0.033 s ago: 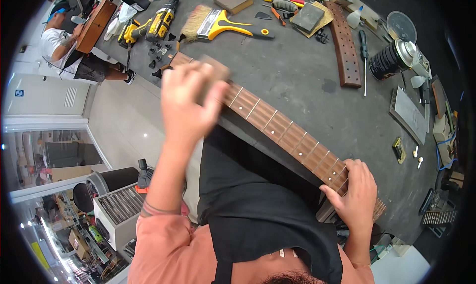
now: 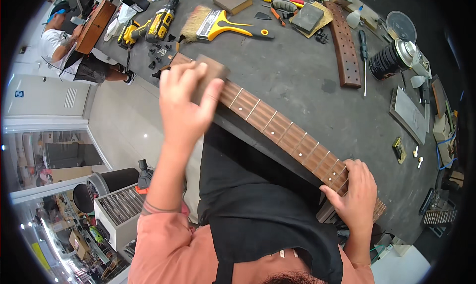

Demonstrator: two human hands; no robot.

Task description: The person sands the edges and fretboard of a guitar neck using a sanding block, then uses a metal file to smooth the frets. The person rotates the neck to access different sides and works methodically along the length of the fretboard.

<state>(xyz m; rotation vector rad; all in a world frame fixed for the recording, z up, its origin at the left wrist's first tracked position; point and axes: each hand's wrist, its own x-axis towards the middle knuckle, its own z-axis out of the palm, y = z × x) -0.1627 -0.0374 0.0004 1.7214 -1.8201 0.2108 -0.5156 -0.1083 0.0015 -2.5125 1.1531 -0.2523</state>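
A guitar neck with a brown fretted fingerboard (image 2: 267, 123) and white dot inlays lies diagonally at the workbench's near edge, over my black apron. My left hand (image 2: 186, 98) grips a brownish rectangular block (image 2: 214, 68) on the fingerboard near its upper-left end; the block and fingertips are slightly blurred. My right hand (image 2: 354, 197) is closed round the neck toward its lower-right end, thumb on the near side and fingers over the far side. Small black parts (image 2: 156, 56) lie beside the neck's upper-left end.
The workbench (image 2: 317, 110) holds a yellow cordless drill (image 2: 158, 23), a wide brush (image 2: 218, 28), a drilled wooden bar (image 2: 342, 51), a screwdriver (image 2: 364, 46) and a black can (image 2: 384, 61). A person (image 2: 59, 51) works at upper left. A bin (image 2: 111, 180) stands below left.
My left hand and the block have shifted slightly left along the fingerboard. My right hand has not visibly moved.
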